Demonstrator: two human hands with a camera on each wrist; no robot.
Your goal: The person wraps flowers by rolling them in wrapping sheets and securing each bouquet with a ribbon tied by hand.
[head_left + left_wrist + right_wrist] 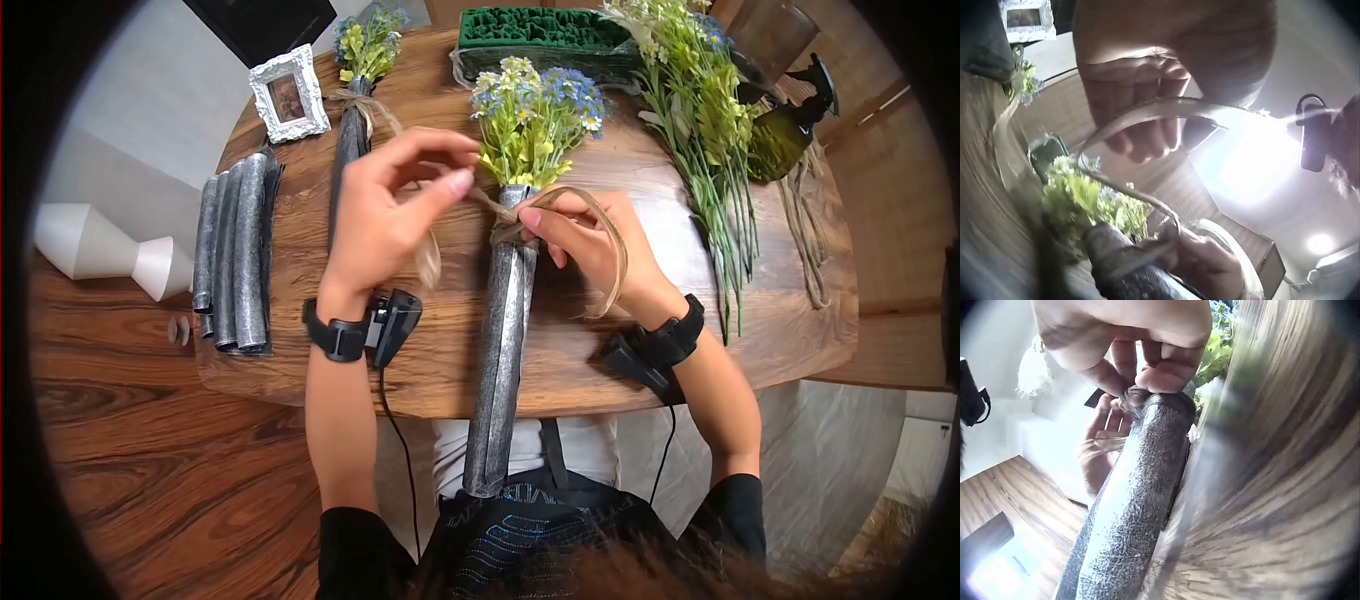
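Note:
A bouquet (535, 120) of blue and white artificial flowers stands out of a long roll of silver-black wrapping (497, 350) at the middle of the table. Beige ribbon (508, 235) circles the top of the wrapping, below the leaves. My right hand (595, 240) pinches the ribbon at this band between thumb and fingers, and a loose length arcs over that hand. On the other side, my left hand (395, 205) is raised with thumb and forefinger apart. A ribbon strand (1172, 107) passes across its relaxed fingers, and a tail hangs below the palm.
On the left lie several dark rolls (235, 250), with a white picture frame (290, 95) and another wrapped bouquet (367, 50) behind. Green floral foam (545, 28) sits at the back. Loose flower stems (715, 190), a spray bottle (785, 130) and cord (808, 235) are at right.

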